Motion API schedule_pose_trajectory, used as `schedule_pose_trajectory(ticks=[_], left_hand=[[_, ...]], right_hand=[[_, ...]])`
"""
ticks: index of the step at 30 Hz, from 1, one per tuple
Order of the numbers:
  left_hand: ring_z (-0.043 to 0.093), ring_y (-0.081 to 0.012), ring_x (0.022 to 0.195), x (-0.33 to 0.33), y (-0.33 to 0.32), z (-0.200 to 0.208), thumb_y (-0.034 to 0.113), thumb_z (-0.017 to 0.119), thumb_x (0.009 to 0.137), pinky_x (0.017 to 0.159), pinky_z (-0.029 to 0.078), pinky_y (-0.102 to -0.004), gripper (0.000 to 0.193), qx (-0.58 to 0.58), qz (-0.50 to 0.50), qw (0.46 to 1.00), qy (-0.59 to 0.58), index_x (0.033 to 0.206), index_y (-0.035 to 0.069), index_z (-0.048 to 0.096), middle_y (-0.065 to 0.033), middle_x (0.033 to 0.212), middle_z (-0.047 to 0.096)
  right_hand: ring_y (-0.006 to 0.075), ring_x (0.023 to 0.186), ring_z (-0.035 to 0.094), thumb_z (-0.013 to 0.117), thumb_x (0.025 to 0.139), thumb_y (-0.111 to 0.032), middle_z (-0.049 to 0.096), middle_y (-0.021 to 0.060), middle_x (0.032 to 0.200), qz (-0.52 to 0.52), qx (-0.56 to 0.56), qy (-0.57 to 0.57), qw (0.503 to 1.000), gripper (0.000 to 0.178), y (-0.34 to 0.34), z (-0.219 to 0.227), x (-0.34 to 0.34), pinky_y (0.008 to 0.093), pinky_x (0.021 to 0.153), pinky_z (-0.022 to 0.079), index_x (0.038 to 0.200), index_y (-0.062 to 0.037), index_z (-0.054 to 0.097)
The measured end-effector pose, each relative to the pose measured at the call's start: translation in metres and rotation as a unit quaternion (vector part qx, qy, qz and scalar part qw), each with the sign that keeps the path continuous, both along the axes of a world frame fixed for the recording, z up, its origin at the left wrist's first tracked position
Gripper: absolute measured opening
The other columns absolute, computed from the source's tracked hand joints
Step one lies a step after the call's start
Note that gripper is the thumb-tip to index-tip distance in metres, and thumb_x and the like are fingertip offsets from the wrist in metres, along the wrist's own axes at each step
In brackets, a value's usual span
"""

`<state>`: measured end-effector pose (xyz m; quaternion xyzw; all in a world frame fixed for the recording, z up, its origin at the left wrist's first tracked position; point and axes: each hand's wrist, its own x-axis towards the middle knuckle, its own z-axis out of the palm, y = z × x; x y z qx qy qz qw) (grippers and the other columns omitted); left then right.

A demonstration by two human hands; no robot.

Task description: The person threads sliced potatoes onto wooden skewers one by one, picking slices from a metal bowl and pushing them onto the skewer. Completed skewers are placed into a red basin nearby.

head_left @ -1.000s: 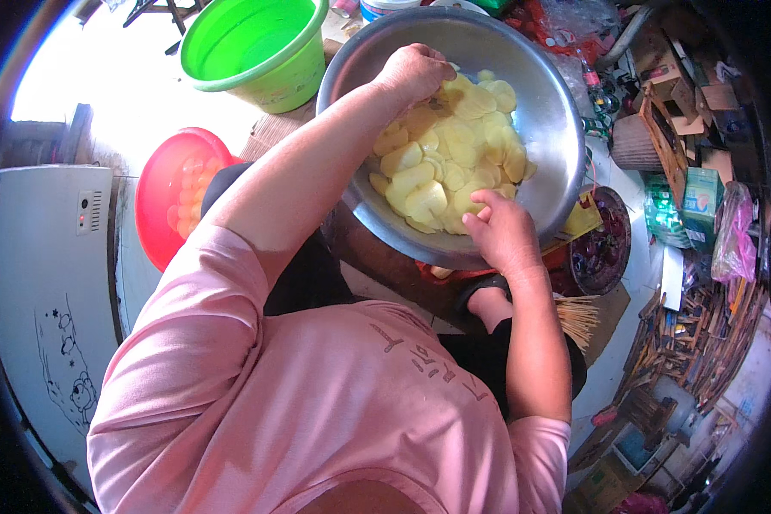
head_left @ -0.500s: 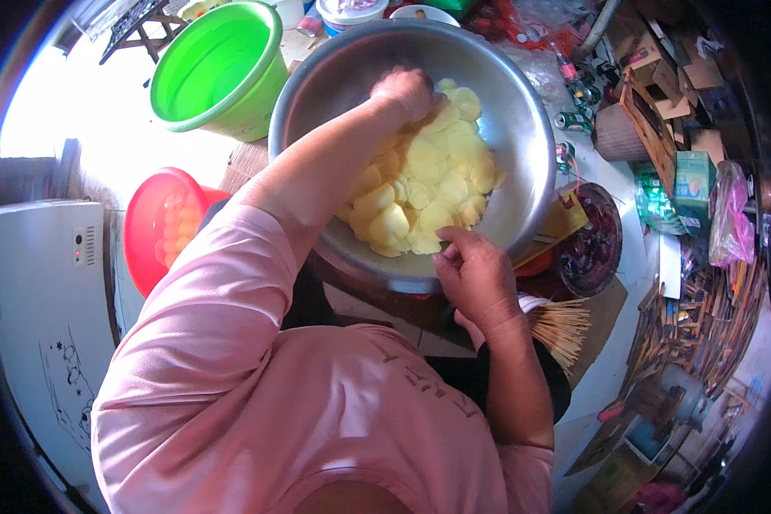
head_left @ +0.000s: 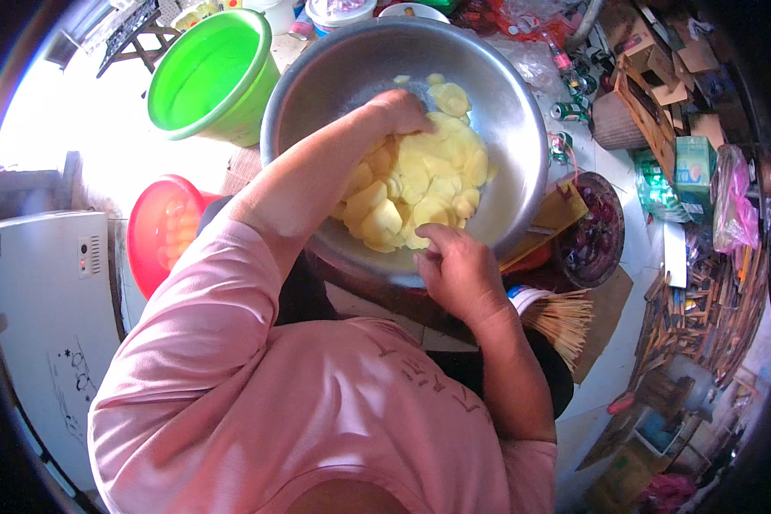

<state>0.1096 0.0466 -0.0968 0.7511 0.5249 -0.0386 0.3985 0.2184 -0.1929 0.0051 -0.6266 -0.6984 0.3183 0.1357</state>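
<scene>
Contacting the potato slices (head_left: 415, 184) in the steel basin (head_left: 512, 158), your left hand (head_left: 401, 111) has them toward six o'clock, finger closure indeterminable; your right hand (head_left: 463, 270), fingers parted, has them toward eleven.

Glare (head_left: 27, 116), probably daylight, burns out the upper left.

White appliance (head_left: 38, 291) with line drawings, strong white glare (head_left: 30, 128) beyond it, pale floor (head_left: 641, 283) across from it, dark crossed-leg stand (head_left: 134, 36) past it.
</scene>
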Motion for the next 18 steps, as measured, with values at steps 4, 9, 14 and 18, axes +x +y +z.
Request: schedule_pose_trajectory(ticks=[4, 9, 14, 18], left_hand=[[0.063, -0.0213, 0.077, -0.009, -0.032, -0.002, 0.042, 0.073, 0.063, 0.072, 0.05, -0.0345, 0.046, -0.031, -0.014, 0.999, -0.039, 0.097, 0.011, 0.067, -0.0084, 0.086, 0.067], [0.063, -0.0292, 0.088, -0.009, -0.085, 0.015, 0.04, 0.07, 0.064, 0.079, 0.049, -0.0389, 0.042, 0.086, -0.093, 0.992, 0.002, 0.092, 0.009, 0.065, -0.0144, 0.089, 0.066], [0.06, -0.033, 0.094, -0.016, -0.106, 0.02, 0.034, 0.064, 0.07, 0.083, 0.048, -0.0424, 0.04, 0.201, -0.081, 0.976, 0.011, 0.102, 0.011, 0.062, -0.0136, 0.099, 0.062], [0.055, -0.0285, 0.099, -0.028, -0.107, 0.009, 0.022, 0.06, 0.075, 0.086, 0.047, -0.0397, 0.023, 0.347, -0.184, 0.918, -0.056, 0.095, 0.01, 0.06, -0.01, 0.097, 0.059]], right_hand=[[0.0364, 0.084, 0.061, 0.063, 0.076, -0.016, 0.063, 0.0188, 0.089, 0.015, 0.01, 0.012, 1.0, 0.027, -0.005, 0.002, -0.002, 0.0438, 0.075, 0.05, 0.1, -0.0034, 0.059], [0.0369, 0.084, 0.061, 0.062, 0.076, -0.016, 0.063, 0.019, 0.088, 0.03, 0.027, 0.005, 0.999, 0.025, -0.012, 0.005, -0.003, 0.0445, 0.074, 0.05, 0.097, -0.0036, 0.059], [0.0374, 0.084, 0.061, 0.062, 0.075, -0.016, 0.063, 0.0196, 0.086, 0.04, 0.071, 0.01, 0.997, 0.023, -0.02, 0.012, 0.0, 0.0455, 0.074, 0.049, 0.094, -0.0032, 0.058], [0.0379, 0.083, 0.061, 0.061, 0.076, -0.017, 0.063, 0.0196, 0.084, 0.037, 0.06, -0.006, 0.997, 0.023, -0.024, 0.012, 0.011, 0.0455, 0.075, 0.049, 0.094, -0.0031, 0.06]])
